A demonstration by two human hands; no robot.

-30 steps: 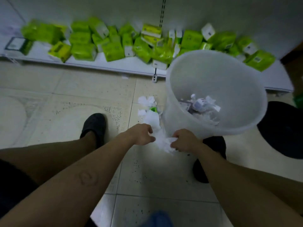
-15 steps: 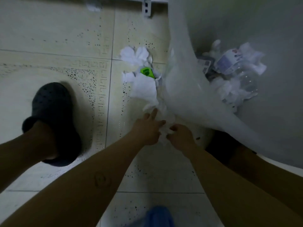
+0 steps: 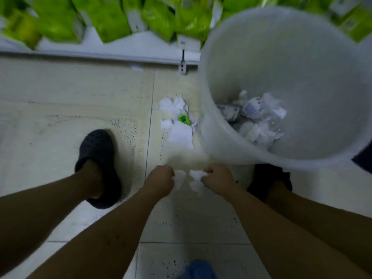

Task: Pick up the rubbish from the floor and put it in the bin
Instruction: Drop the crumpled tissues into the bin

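Lower centre: my left hand (image 3: 161, 179) and right hand (image 3: 218, 181), both fisted, gripped crumpled white tissue paper (image 3: 196, 179) between them. Beyond, white tissue scraps (image 3: 181, 135) lay just beside the translucent white plastic bin (image 3: 281, 57), upper right.

L hand (image 3: 161, 178), fingers stretched out 0.5 s ago, is now curled into a fist on the tissue (image 3: 196, 184) just in front of the bin (image 3: 261, 57). R hand (image 3: 218, 179), also gripping tissue, has drawn slightly apart from it. View has tipped back up: green packs (image 3: 112, 19) behind the bin show again, as 1 s ago.
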